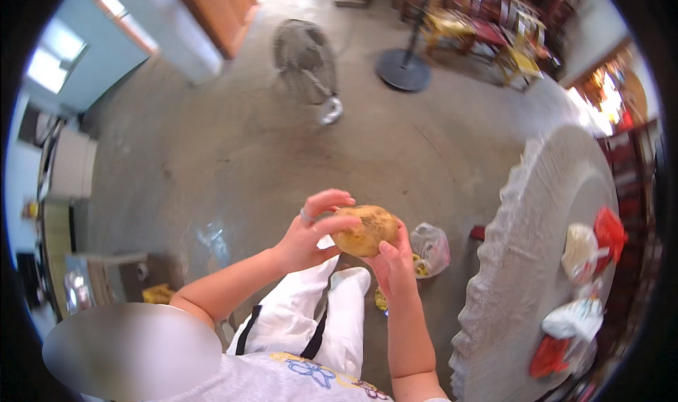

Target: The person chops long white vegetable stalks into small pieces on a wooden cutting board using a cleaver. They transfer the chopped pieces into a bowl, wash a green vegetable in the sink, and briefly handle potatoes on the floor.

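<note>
A large yellow-brown oval potato (367, 234) with darker marks on its skin is held up in front of my lap. My right hand (395, 261) grips its right end, with the thumb on the near side. At the left end is my left hand (307, 236), wearing a ring. Its fingers are stretched and spread, one of them reaching over the potato's edge. Whether the left palm touches the potato, I cannot tell.
To my right stands a round table (515, 261) under a ruffled clear cover, with red and white plastic bags (573, 320) on it. A clear plastic bag (431, 250) lies on the floor by my legs. Ahead are a fan (304, 56), a round-based stand (402, 72) and wooden seats (480, 21).
</note>
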Demonstrator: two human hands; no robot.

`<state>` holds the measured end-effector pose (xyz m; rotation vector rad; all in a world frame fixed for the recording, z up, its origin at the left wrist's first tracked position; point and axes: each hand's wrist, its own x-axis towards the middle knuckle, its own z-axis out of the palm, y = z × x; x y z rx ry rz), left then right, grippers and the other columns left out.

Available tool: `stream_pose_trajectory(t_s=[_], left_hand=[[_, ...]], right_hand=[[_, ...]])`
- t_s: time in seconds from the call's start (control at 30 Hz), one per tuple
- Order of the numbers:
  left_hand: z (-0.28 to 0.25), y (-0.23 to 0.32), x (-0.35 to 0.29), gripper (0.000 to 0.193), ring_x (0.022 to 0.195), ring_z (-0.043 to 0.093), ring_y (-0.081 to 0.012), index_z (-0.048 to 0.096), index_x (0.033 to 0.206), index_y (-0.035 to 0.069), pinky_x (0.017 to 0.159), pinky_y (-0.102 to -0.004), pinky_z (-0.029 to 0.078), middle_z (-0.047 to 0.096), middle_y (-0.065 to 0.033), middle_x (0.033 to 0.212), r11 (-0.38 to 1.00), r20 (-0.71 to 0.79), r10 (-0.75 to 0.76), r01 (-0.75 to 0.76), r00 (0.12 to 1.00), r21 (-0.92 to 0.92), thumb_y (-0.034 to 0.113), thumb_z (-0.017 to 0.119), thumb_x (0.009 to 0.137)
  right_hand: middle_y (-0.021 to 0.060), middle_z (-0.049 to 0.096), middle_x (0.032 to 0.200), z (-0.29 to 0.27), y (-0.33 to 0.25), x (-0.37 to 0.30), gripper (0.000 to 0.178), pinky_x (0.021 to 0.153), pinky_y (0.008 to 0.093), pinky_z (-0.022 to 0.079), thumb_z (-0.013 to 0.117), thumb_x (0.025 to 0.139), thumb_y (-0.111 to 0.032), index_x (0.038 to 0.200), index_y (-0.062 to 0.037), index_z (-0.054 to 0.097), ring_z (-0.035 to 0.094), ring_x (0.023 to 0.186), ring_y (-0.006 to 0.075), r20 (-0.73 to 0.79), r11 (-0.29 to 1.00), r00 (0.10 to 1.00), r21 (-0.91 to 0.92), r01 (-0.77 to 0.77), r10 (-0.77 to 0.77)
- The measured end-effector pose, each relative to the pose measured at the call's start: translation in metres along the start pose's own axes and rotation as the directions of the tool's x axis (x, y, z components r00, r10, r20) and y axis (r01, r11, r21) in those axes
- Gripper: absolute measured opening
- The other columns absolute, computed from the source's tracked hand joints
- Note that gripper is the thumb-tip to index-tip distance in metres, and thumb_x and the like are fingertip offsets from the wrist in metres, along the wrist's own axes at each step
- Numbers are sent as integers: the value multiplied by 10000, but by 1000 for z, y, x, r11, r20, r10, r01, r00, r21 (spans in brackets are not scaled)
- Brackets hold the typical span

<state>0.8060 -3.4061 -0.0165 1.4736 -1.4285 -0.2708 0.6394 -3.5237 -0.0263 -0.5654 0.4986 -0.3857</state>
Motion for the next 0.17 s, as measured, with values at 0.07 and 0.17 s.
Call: stream_pose_trajectory(t_s=[0.07,0.17], left_hand=[[-55,53,-25,824,1241,471,-261,476,1338,167,967,-392,463,360,-108,1398,970,-123,-238,229,963,-86,84,875,622],[-113,104,-93,977,1259,446,-232,309,1458,122,1016,-388,422,369,-103,1415,847,-198,-493,415,847,-333,187,882,669]], right_hand=[[102,467,1311,59,6,-11,654,1022,464,445,621,802,-22,1376,-94,318,479,1245,245,65,998,997,-53,-29,33],[96,470,1307,143,34,-19,675,1031,415,434,618,769,38,1362,-108,331,478,1248,241,240,993,965,-83,-88,105]])
